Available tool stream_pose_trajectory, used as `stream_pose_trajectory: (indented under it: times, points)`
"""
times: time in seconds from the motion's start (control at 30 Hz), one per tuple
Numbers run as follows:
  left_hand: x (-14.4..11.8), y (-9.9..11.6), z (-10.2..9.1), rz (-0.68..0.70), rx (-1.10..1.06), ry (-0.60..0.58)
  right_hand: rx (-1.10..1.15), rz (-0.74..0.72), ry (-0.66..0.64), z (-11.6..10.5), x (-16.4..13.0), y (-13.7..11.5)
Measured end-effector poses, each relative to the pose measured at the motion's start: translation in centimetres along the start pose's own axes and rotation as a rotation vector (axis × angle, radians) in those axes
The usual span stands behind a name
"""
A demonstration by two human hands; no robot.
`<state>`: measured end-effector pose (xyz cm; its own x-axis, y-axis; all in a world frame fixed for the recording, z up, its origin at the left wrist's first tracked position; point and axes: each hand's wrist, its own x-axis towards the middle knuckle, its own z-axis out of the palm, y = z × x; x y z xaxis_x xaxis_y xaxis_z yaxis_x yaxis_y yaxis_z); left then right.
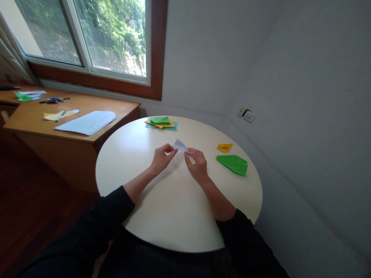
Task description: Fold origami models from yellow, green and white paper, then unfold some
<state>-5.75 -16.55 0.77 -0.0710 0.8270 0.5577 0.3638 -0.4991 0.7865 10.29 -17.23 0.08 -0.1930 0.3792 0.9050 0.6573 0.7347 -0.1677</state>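
Note:
Between my hands, above the round white table [171,208], is a small folded piece of white paper [180,145]. My left hand [162,156] pinches its left corner between thumb and fingers. On the other side, my right hand [196,163] grips the right end, its fingers covering part of the paper. The top of the paper rises to a point, while its lower folds are partly hidden by my fingertips.
A green folded paper [232,164] and a small yellow folded paper [224,147] lie at the right. Farther back sits a pile of coloured papers [160,123]. To the left, a wooden desk [78,103] holds white sheets [87,122] and scissors [55,100].

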Motion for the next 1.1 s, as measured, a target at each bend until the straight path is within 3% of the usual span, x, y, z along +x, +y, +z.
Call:
stream_pose_trajectory:
  times: [0.13, 0.37, 0.7, 1.1]
  points:
    - [0.1, -0.3, 0.2, -0.037, -0.118, -0.009, -0.023, -0.070, -0.014, -0.1, 0.1, -0.3]
    - [-0.2, 0.2, 0.1, -0.135, -0.283, -0.129, -0.048, -0.145, -0.059, -0.3, 0.3, -0.8]
    - [-0.2, -0.5, 0.3, -0.121, -0.327, -0.254, -0.025, 0.011, -0.160, -0.5, 0.4, -1.1]
    - [-0.2, -0.7, 0.0, -0.032, -0.225, -0.340, -0.023, 0.100, -0.123, -0.5, 0.2, -0.2]
